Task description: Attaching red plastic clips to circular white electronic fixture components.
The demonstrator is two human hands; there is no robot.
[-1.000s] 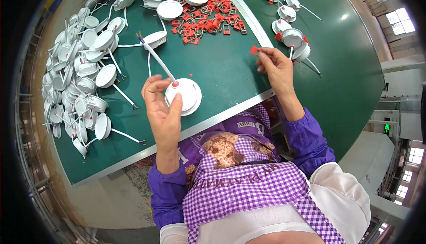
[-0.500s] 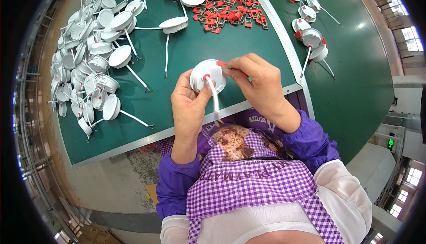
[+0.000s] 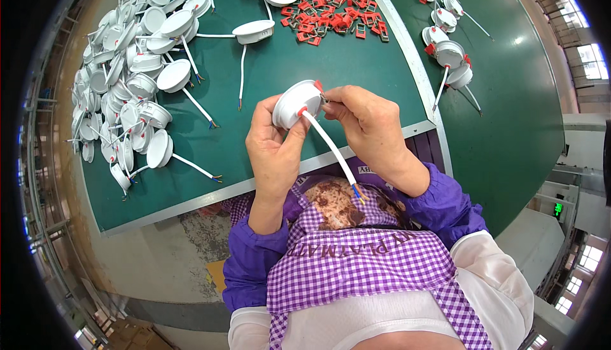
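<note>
My left hand [image 3: 273,143] is closed round the rim of a white round downlight [image 3: 293,105], held up over the front edge of the table and tilted. From a red grommet on its back, a white cable [image 3: 332,147] hangs toward my apron, with blue, brown and yellowish wire ends showing. My right hand [image 3: 366,121] pinches a small red spring clip [image 3: 319,86] with metal parts at the downlight's right edge. The fingertips hide part of the clip, so how far it is seated cannot be seen.
A heap of white downlights [image 3: 143,85] with cables covers the table's left side. Loose red clips [image 3: 334,12] lie at the back, near several separate downlights [image 3: 253,31]. Beyond a pale metal rail [image 3: 407,50], downlights with red clips [image 3: 450,54] rest on another green surface [image 3: 509,108].
The downlight has turned in my left hand, showing more of its side, and its cable has swung to the right. My right hand stays at its edge with the clip.
</note>
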